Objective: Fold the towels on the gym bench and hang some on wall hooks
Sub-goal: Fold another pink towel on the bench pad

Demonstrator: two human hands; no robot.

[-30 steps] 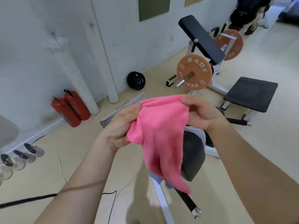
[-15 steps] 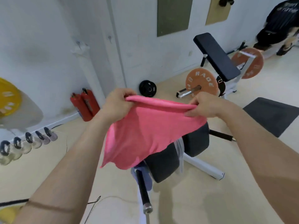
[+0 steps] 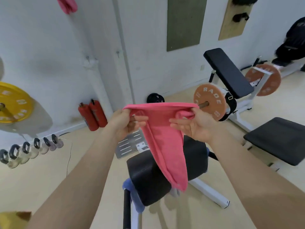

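Observation:
I hold a pink towel (image 3: 162, 142) up in front of me by its top edge. My left hand (image 3: 127, 123) pinches the left corner and my right hand (image 3: 192, 128) grips the bunched right corner. The cloth hangs down in a narrowing fold over the black padded rollers of the gym bench (image 3: 148, 176) below. A blue towel (image 3: 130, 194) lies partly under the left roller. Another pink towel (image 3: 66, 4) hangs high on the white wall. A small wall hook (image 3: 117, 52) sticks out of the wall left of the vertical pipe.
Two red fire extinguishers (image 3: 93, 115) stand against the wall. Kettlebells (image 3: 31, 150) line the floor at left, beside a yellow weight plate (image 3: 12, 103). An incline bench with orange plates (image 3: 209, 101) and a flat black pad (image 3: 279, 141) stand at right. A person (image 3: 292, 43) crouches far right.
My view has tilted up towards the wall. My hands have lifted the towel and pulled its top edge taut between them, and the cloth now hangs in a narrower fold.

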